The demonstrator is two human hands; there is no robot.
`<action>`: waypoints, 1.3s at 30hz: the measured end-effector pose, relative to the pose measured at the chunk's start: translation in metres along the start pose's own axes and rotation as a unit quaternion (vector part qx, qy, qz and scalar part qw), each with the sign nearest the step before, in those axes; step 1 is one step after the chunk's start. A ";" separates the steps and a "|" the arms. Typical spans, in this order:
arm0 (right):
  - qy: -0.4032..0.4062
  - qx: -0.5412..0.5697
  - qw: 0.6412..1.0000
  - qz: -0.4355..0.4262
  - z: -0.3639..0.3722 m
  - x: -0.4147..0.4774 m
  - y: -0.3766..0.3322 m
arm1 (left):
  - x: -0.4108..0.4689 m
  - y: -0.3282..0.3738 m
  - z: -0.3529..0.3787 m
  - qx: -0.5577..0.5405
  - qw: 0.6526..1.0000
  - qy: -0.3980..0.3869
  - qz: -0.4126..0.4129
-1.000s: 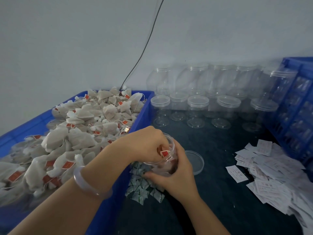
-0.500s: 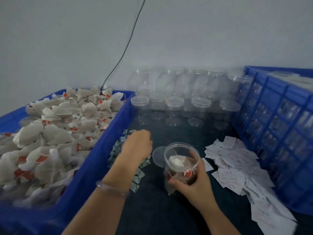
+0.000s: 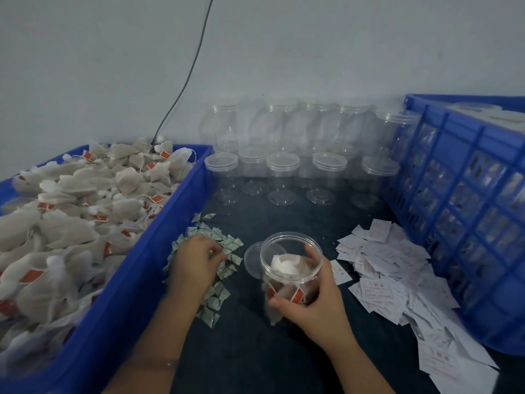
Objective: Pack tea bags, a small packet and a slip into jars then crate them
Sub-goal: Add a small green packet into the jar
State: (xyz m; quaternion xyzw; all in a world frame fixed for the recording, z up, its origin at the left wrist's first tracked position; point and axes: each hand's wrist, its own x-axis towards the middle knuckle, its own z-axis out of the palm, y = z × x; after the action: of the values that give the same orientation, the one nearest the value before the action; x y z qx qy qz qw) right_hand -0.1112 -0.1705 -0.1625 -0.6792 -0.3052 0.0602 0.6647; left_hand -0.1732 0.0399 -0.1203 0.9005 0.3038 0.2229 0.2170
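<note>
Clear jar [image 3: 308, 275] of red-tagged tea bags [image 3: 284, 264] in right hand's [image 3: 315, 311] grip; left hand [image 3: 193, 263] over packets [image 3: 230, 248], hold unclear.

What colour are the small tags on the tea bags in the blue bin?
The tags are orange-red, clearest in the head view.

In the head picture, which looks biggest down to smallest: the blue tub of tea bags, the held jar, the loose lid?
1. blue tub
2. held jar
3. loose lid, partly hidden behind the jar, so its rank is less sure
</note>
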 end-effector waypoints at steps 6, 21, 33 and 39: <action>0.001 0.009 1.000 -0.002 0.000 -0.001 0.000 | 0.003 0.012 -0.009 0.017 0.999 -0.039 -0.010; 0.009 0.010 1.000 -0.015 -0.001 0.001 -0.001 | -0.037 0.095 -0.013 -0.286 0.946 -0.099 0.116; 0.012 -0.007 1.000 -0.019 -0.001 0.000 -0.001 | -0.067 0.075 0.020 -0.424 0.891 -0.057 0.153; -0.052 0.036 0.998 0.021 -0.005 -0.004 -0.004 | -0.067 0.063 0.043 -0.491 0.862 -0.082 0.097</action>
State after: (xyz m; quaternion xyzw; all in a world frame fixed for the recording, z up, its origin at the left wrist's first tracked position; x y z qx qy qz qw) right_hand -0.1135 -0.1767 -0.1594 -0.6571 -0.3224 0.1205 0.6706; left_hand -0.1696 -0.0600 -0.1398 0.7169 0.0474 0.2888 0.6328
